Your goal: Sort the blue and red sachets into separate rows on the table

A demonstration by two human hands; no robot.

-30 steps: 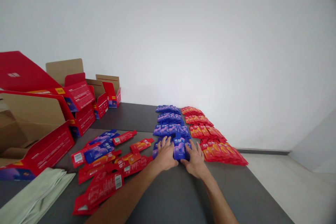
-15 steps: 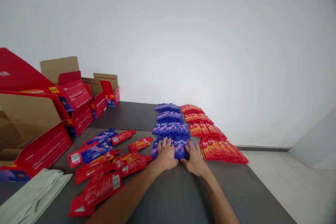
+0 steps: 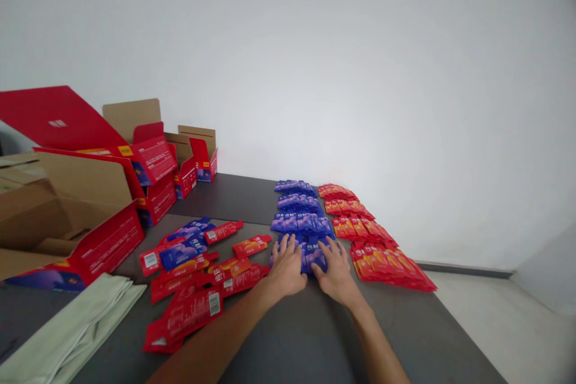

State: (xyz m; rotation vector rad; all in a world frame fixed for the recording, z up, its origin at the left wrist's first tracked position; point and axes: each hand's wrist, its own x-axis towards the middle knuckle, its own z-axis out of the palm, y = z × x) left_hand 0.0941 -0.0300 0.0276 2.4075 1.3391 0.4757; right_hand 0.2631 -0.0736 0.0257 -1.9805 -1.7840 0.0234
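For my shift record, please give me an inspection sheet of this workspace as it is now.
Surface: dark grey table, matte.
Job's things: blue sachets in rows; nearest row under both hands.
Clutter: red sachets in rows to the right; flat red cartons loose; open red boxes; pale green cloth.
Grippers: left hand and right hand flat on the blue sachets.
Cables: nothing seen.
Surroundings: white wall.
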